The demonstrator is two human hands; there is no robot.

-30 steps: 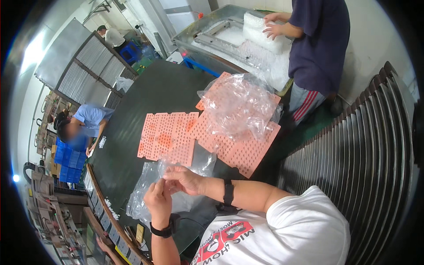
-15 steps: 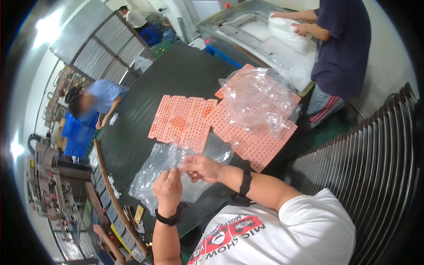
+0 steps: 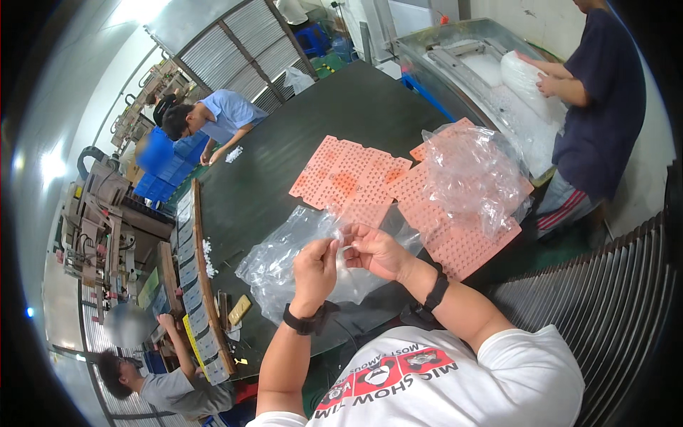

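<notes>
Pinched at the fingertips, thumb against finger, the left hand seems to have the clear bag by its near edge; the film is so see-through that I judge this mostly from the fingers. Its partner, the right hand, has its fingertips right beside the left's, thumb and fingers bent toward the same spot, though whether they close on plastic I cannot tell. The bag lies limp and flat on the dark table, spread beneath and beyond both hands, its far side lapping over the near end of the left pink mat.

Over the last second the wearer's head has swung, so everything sits further right in view; a worker in grey, of whom only an arm showed earlier, has come into sight at lower left. At the hands little has altered: they are as close together as before, and the bag looks no more open. I'd judge this fine fingertip handling of the film is still unfinished.

Crumpled film rests on the right mat as before. Past it, a worker in a dark shirt has both hands on a bulging white sack at the tub.
</notes>
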